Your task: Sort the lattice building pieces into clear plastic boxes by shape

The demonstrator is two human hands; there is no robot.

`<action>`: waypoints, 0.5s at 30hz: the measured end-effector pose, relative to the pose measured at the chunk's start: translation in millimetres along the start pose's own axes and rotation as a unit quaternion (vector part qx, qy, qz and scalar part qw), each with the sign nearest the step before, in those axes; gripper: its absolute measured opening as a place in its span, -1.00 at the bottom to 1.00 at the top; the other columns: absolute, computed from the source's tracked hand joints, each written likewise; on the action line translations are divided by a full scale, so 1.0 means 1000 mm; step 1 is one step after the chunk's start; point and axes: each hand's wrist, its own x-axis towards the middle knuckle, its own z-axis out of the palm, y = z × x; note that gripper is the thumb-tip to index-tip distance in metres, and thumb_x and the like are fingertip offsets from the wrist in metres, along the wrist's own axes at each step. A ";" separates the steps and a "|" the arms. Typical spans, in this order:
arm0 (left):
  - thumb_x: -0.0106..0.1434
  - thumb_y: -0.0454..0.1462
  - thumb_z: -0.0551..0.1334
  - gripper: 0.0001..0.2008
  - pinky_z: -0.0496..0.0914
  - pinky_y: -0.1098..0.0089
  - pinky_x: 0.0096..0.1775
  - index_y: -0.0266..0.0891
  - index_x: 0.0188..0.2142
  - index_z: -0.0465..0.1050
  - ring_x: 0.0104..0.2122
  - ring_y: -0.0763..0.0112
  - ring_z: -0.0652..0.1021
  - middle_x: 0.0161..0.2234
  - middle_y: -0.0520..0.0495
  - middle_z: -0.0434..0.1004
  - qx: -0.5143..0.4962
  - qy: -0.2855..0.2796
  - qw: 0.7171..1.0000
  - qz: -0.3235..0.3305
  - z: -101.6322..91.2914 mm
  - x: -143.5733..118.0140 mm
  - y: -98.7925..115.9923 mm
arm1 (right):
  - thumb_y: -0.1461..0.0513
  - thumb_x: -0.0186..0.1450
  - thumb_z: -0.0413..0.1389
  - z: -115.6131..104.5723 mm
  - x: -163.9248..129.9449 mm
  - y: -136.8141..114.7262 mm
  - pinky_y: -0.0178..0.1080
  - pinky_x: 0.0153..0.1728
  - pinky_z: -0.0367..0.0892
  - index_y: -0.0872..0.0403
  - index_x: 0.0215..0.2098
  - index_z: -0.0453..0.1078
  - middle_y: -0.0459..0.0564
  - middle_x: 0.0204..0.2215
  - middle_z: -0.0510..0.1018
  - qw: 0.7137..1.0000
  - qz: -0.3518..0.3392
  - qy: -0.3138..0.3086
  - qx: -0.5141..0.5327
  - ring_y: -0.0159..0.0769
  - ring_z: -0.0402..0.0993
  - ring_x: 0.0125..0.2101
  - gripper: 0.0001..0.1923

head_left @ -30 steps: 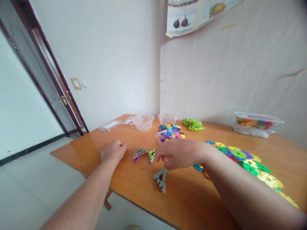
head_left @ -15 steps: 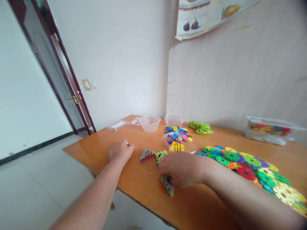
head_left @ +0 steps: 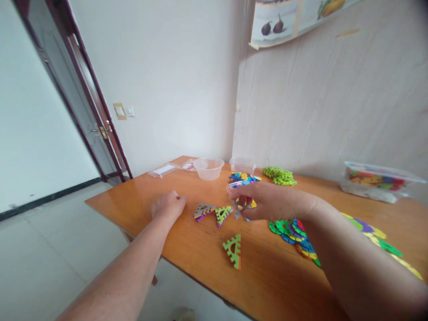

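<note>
My right hand (head_left: 267, 200) pinches a grey triangular toothed plastic piece (head_left: 237, 211) and hangs over a clear plastic tray (head_left: 231, 189), largely covering it and the yellow pieces (head_left: 250, 204) there. My left hand (head_left: 169, 206) rests on the table, fingers curled in, with nothing visible in it. Just right of it lie a stack of triangular pieces with a grey one on top (head_left: 204, 210) and another topped by a light green triangle (head_left: 222, 216). Nearer the table's front edge lies a third small stack, its top piece a green triangle (head_left: 233, 251).
Colourful flower-shaped discs (head_left: 287, 230) spread over the right side, partly behind my right forearm. Toward the back stand a translucent bowl (head_left: 209, 169), clear lids (head_left: 163, 169), blue and yellow pieces (head_left: 243, 177), a green heap (head_left: 279, 175) and a filled plastic box (head_left: 381, 178).
My right hand has moved from the nearest stack up to the clear tray, carrying the grey triangle. A green triangle now tops that stack. My left hand has stayed in place.
</note>
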 end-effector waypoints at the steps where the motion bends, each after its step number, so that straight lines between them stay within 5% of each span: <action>1: 0.22 0.01 0.03 -0.63 0.36 0.13 -0.19 -0.05 -0.22 0.52 -0.13 -0.02 0.57 -0.16 -0.18 0.62 0.002 0.000 1.000 -0.001 -0.001 0.000 0.000 | 0.28 0.16 0.13 -0.001 0.000 0.003 -0.33 -0.36 0.19 0.03 -0.21 0.44 -0.07 -0.29 0.54 1.000 0.006 -0.004 0.014 -0.30 0.38 -0.33 -0.79; 7: 0.23 0.03 0.01 -0.61 0.37 0.12 -0.20 -0.04 -0.23 0.52 -0.12 -0.03 0.57 -0.15 -0.17 0.62 0.017 -0.010 1.000 0.003 -0.002 0.000 0.001 | 0.30 0.13 0.14 0.000 0.002 0.018 -0.36 -0.38 0.19 0.03 -0.14 0.44 -0.10 -0.29 0.51 0.998 0.001 -0.016 0.058 -0.34 0.37 -0.34 -0.70; 15: 0.21 0.05 0.01 -0.61 0.37 0.09 -0.20 -0.04 -0.23 0.51 -0.15 -0.05 0.57 -0.15 -0.18 0.61 0.011 -0.013 1.000 0.001 0.000 0.006 -0.002 | 0.21 0.15 0.18 -0.003 0.006 0.053 -0.33 -0.36 0.20 0.10 -0.15 0.41 -0.03 -0.31 0.53 0.991 0.077 0.108 0.013 -0.32 0.38 -0.34 -0.72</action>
